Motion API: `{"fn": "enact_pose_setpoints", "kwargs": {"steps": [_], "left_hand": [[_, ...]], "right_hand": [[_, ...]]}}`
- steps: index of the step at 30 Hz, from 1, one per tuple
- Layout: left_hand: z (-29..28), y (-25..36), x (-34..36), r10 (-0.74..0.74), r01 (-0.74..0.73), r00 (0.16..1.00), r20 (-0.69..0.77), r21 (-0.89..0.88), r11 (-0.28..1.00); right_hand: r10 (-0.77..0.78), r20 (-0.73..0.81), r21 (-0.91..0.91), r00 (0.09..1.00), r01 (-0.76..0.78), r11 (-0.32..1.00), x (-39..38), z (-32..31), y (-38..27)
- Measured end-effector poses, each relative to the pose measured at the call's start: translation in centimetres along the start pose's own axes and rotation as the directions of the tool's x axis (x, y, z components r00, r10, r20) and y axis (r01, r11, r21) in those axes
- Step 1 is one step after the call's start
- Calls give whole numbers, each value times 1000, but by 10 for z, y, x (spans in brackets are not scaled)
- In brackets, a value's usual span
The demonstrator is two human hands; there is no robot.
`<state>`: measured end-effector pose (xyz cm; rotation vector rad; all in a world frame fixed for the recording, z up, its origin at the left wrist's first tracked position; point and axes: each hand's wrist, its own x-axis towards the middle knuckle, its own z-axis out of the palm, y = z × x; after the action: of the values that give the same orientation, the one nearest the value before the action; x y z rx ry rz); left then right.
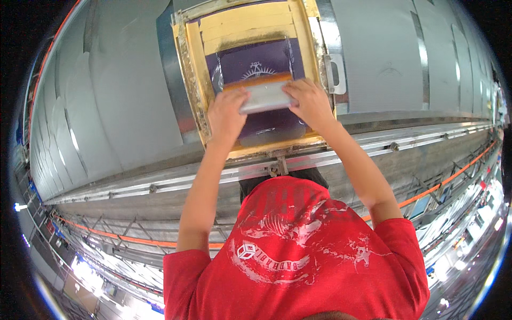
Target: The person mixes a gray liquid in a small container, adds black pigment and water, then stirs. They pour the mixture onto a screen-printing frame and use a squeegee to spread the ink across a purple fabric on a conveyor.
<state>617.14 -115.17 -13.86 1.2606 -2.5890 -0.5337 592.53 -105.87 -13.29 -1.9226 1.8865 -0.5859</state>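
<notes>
My left hand [228,114] is closed round the left end of a squeegee [265,97] with a pale metal holder and an orange-brown blade edge. At its right end, my right hand [311,104] grips the same holder. The squeegee lies crosswise over the dark purple mesh of a printing screen [242,38], whose yellow-taped frame is stained with ink. A white emblem design [259,70] shows on the mesh just beyond the blade, partly covered by it. Beneath the holder the mesh is hidden.
A long table [122,106] with grey panels stretches to both sides of the screen. Along its near edge runs a metal rail [341,156] with clamps. A white handle-like plate [337,73] stands beside the frame's right side. Behind me run orange-edged racks [128,238].
</notes>
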Motion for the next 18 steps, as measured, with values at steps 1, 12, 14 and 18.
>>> {"fn": "enact_pose_setpoints", "kwargs": {"steps": [1, 12, 14, 18], "left_hand": [[1, 7, -18, -1, 1, 1000, -24, -24, 1000], [-12, -21, 89, 74, -66, 988, -138, 61, 996], [-14, -27, 122, 40, -37, 993, -108, 27, 999], [-7, -22, 106, -20, 19, 1000, 19, 48, 999]], "right_hand": [[5, 4, 0, 1000, -5, 1000, -15, 0, -8], [-92, -188, -190, 978, 55, 980, 85, -27, 24], [-15, -166, -171, 986, -13, 985, 111, -28, 35], [28, -121, -91, 992, -39, 995, 84, -14, 34]]}}
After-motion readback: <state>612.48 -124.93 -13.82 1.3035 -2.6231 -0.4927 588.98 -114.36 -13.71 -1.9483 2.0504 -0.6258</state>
